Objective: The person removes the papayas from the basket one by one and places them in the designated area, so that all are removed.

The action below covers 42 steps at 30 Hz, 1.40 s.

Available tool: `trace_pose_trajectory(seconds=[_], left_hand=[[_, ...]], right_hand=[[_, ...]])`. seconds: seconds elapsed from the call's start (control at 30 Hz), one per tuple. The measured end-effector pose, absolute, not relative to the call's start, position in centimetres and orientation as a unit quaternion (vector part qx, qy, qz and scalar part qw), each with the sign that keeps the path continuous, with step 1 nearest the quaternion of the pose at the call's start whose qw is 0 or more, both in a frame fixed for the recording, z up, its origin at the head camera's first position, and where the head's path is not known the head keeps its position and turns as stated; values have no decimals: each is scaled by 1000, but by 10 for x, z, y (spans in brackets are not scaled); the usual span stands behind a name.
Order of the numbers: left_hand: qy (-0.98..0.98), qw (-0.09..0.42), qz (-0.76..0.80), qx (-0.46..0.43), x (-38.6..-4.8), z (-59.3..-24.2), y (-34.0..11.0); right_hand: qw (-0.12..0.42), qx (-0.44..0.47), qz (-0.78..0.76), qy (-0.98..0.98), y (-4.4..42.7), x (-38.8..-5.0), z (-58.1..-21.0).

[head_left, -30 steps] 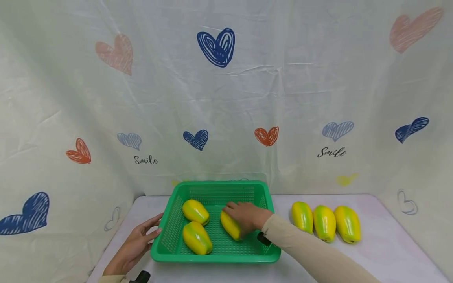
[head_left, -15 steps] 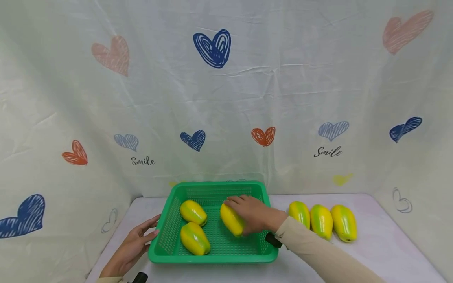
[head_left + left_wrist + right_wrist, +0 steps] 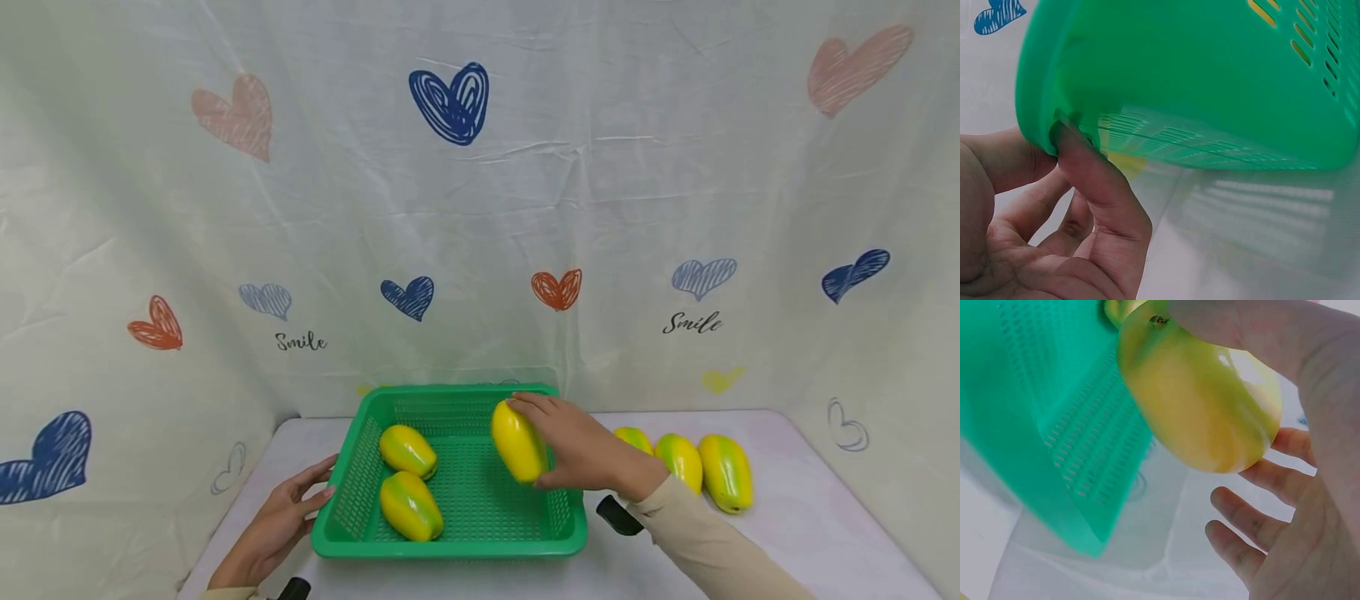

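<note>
A yellow-green fruit (image 3: 519,442) is gripped by the right hand (image 3: 581,446) above the right part of a green basket (image 3: 450,548). In the right wrist view the thumb and some fingers of the hand (image 3: 1310,506) hold the fruit (image 3: 1197,400), with two fingers off it. Two similar fruits, one (image 3: 408,451) behind the other (image 3: 411,506), lie in the basket's left half. At the basket's left rim, the left hand (image 3: 277,521) pinches the edge; the left wrist view shows thumb and finger of this hand (image 3: 1085,219) on the rim (image 3: 1035,94).
Three more yellow-green fruits stand in a row on the table (image 3: 810,517) right of the basket, the rightmost (image 3: 727,472) fully visible, the others partly behind the right arm. A white curtain (image 3: 480,208) with printed hearts hangs behind the table.
The right hand has lifted its fruit from the basket floor and moved up and to the right. The left hand stays at the rim. The whole head view has shifted slightly.
</note>
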<state>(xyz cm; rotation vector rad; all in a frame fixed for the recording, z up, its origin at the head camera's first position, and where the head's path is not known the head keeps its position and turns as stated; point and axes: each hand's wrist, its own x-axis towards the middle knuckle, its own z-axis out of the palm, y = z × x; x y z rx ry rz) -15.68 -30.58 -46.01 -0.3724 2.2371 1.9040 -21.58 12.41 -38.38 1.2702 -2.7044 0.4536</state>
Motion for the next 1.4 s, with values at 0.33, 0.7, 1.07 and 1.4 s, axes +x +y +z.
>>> trace_pose_trajectory(seconds=[0.33,0.7,1.07,1.4], left_hand=[[752,89,641,-127,-158,-461,-306],[748,92,646,-121,-156,-458,-306],[748,96,645,-120,-157,-459,-307],[745,95,648,-125,-157,-462,-307]], right_hand=[[107,371,220,-896,162,-205,-378],[113,305,234,-916,199,-185,-389],[127,281,208,-928,224,-162,-410],[156,280,207,-924,241,-144,-443]])
